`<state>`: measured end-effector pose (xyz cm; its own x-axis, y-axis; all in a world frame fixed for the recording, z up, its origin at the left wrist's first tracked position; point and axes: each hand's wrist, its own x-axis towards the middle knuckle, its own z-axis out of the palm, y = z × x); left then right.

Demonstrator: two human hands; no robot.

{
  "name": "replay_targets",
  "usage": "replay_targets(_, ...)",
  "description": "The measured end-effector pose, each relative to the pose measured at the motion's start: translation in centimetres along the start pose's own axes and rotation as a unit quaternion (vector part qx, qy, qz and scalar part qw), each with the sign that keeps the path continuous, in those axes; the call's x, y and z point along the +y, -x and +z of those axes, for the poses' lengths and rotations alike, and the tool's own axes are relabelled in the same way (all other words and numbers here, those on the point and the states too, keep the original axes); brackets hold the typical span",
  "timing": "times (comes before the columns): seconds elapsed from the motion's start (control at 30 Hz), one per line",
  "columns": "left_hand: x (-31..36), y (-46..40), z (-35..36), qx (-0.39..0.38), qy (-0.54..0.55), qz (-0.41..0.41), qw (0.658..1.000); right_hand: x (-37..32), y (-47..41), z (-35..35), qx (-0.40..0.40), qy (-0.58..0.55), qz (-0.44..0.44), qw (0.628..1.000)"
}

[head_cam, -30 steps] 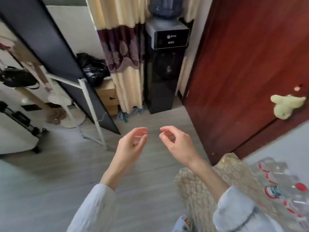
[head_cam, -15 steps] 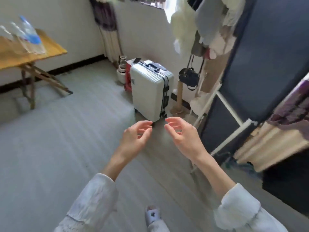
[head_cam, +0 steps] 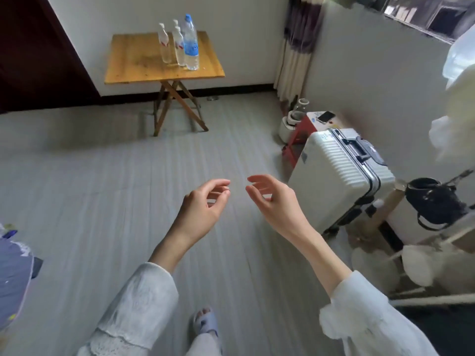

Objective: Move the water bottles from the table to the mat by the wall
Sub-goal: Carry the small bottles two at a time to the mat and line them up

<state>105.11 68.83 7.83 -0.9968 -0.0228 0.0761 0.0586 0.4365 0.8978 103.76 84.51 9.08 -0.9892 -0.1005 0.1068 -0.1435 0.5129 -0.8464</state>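
Both hands were raised side by side over bare grey floor, near the middle of the view, each empty. The left hand (head_cam: 203, 206) had its fingers loosely curled, thumb and fingertips apart, palm turned toward the other hand. The right hand (head_cam: 276, 201) mirrored it, fingers gently bent and spread, nothing between them; the two sets of fingertips were close together but not touching. White sleeves covered both forearms up to the wrists. The bottles stood well apart from the hands, at about 12 o'clock from them, across the open floor: a cluster on the table (head_cam: 133, 60) set against the far wall. The blue-capped bottle (head_cam: 191, 44) was the tallest and stood at the right of the group; a clear bottle (head_cam: 179, 44) stood just to its left, and another clear bottle (head_cam: 164, 46) further left; a further white cap showed behind them, though whether it belonged to a fourth bottle was hard to tell. All stood upright, nearer the table's right half. At about 3 o'clock from the right hand stood a white suitcase (head_cam: 336, 176), with a red stool (head_cam: 299, 140) beyond it. A sandalled foot (head_cam: 205, 322) showed at 6 o'clock, below the hands. No mat could be made out in the view.
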Motion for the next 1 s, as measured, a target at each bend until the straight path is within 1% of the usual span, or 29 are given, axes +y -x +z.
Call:
replay_targets(0.17,-3.9,-11.7,-2.5,0.033,0.003,-0.008,0.999,1.1,-12.8,3.8,-0.029,0.021,-0.018,0.999)
replay_targets(0.33,-6.9,-25.0,-5.9,0.055,0.001,-0.021,0.998,0.7,-26.6,7.3,-0.048,0.031,-0.015,0.998)
replay_targets(0.57,-10.1,-40.5,-9.8,0.049,-0.002,-0.031,0.998,0.8,-42.7,10.7,-0.062,0.029,-0.011,0.998)
replay_targets(0.7,-13.0,-49.3,-11.5,0.066,0.002,-0.043,0.997,1.6,-52.3,13.5,-0.09,0.031,-0.018,0.995)
replay_targets(0.83,-15.6,-60.0,-13.6,0.091,-0.007,-0.05,0.995,1.9,-63.8,16.5,-0.112,0.027,-0.04,0.993)
replay_targets(1.0,-16.5,-72.7,-16.9,0.101,-0.014,-0.052,0.993,0.3,-77.5,18.3,-0.127,0.021,-0.056,0.99)
